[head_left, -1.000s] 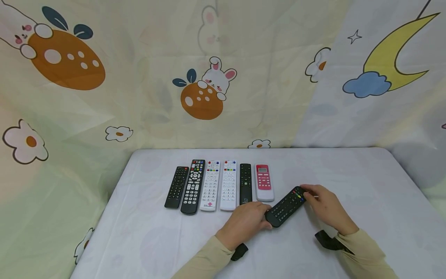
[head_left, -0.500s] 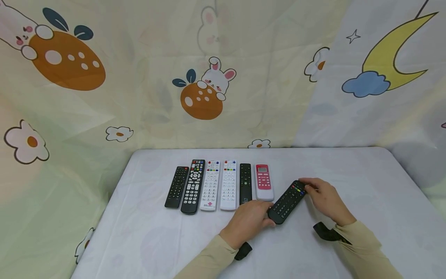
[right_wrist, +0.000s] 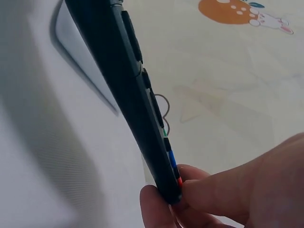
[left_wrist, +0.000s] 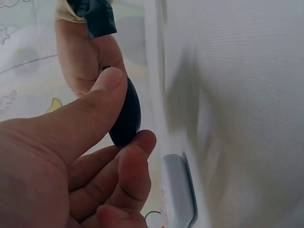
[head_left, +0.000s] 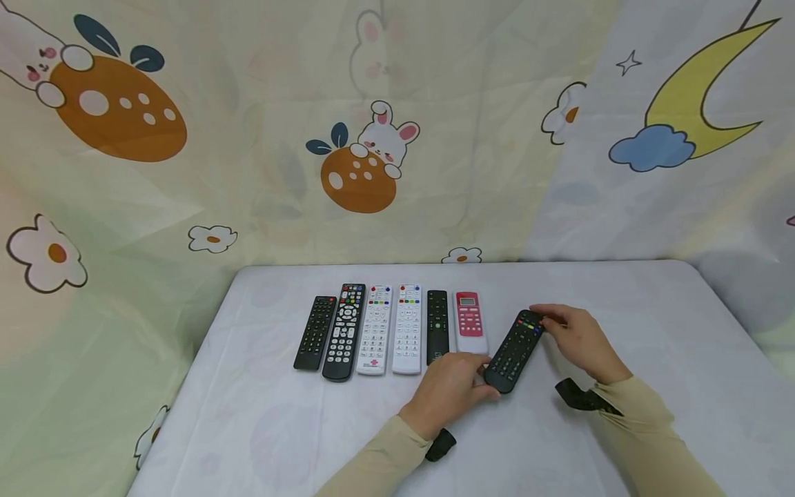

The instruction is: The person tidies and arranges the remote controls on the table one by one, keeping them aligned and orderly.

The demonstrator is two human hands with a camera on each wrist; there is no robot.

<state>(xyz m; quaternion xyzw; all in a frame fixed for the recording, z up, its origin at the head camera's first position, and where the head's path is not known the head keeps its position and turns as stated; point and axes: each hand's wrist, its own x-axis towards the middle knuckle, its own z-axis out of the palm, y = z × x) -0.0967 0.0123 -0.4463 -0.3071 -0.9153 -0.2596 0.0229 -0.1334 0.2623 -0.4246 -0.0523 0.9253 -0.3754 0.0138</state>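
Both hands hold a black remote control (head_left: 514, 352) with rows of buttons and a few coloured keys at its far end. It is tilted, its top leaning to the right. My left hand (head_left: 448, 392) pinches the near end between thumb and fingers; the left wrist view shows the thumb over the dark end of the remote (left_wrist: 127, 116). At the far end, my right hand (head_left: 582, 341) pinches the top corner, and in the right wrist view its thumb and fingers grip the tip of the remote (right_wrist: 128, 90). A red-and-white remote (head_left: 470, 317) lies just left of it.
Left of the red-and-white one, a row continues with a slim black remote (head_left: 437, 321), two white remotes (head_left: 407, 331) and two more black remotes (head_left: 344, 333). A white cloth (head_left: 261, 428) covers the table. A patterned curtain (head_left: 248, 172) hangs behind it.
The black remote has moved away from the person and slightly right, turning more upright in the head view. Both hands moved along with it, still holding its ends. The row stayed put.
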